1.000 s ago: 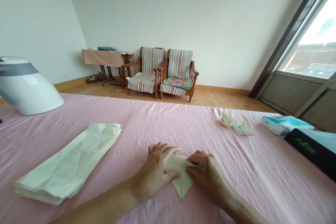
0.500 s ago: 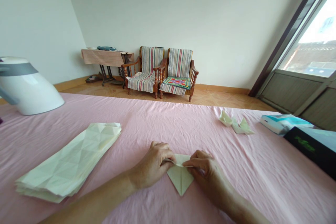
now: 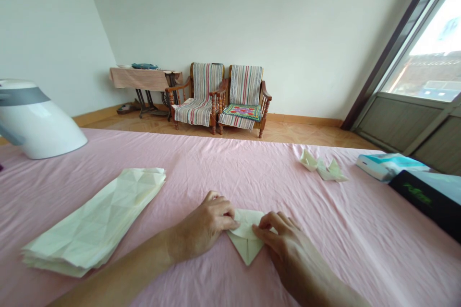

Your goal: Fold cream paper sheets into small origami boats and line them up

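Observation:
A small piece of pale folded paper [image 3: 248, 244] lies on the pink cloth in front of me, its point toward me and its upper layer bent down in a flap. My left hand [image 3: 212, 220] grips the left edge of the flap, thumb on top and fingers curled. At the right edge my right hand [image 3: 284, 240] pinches the same paper between thumb and fingers. The fingertips hide both side corners. Left of my hands is a stack of pale creased paper sheets [image 3: 97, 220].
Two folded paper shapes [image 3: 329, 170] sit at the back right. Beside them are a blue and white packet [image 3: 391, 165] and a black box [image 3: 418, 196]. A white kettle-like jug [image 3: 50, 124] stands at the far left on the pink cloth [image 3: 201, 168]. Two chairs [image 3: 245, 96] stand beyond.
The upper layer of the folded paper, raised between my fingers before, has come down flatter toward me. Both hands stay on its sides, with the right fingers slightly shifted.

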Action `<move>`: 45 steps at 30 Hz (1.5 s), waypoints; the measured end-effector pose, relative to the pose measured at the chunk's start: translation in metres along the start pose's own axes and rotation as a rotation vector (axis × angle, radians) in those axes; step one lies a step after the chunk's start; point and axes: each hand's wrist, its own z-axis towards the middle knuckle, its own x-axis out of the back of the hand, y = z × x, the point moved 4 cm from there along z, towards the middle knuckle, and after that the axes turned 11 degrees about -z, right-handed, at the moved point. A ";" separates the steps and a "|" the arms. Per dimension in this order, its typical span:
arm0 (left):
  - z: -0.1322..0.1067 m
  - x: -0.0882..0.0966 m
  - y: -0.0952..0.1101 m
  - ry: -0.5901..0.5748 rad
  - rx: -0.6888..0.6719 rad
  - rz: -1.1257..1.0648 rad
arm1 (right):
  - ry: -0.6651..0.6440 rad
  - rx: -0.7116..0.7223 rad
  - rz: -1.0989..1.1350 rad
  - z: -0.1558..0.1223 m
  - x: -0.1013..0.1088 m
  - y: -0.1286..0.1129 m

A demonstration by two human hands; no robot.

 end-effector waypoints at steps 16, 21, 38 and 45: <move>-0.009 0.008 0.001 0.013 0.004 -0.022 | 0.051 -0.110 -0.042 -0.011 0.015 0.007; -0.004 -0.001 -0.001 0.072 0.124 0.035 | 0.217 -0.079 -0.091 -0.002 0.026 0.003; -0.005 0.001 -0.010 0.161 0.361 -0.192 | 0.174 0.167 -0.348 -0.004 -0.003 -0.014; -0.002 0.006 -0.017 0.136 0.442 -0.228 | 0.211 0.076 -0.402 -0.007 0.004 -0.007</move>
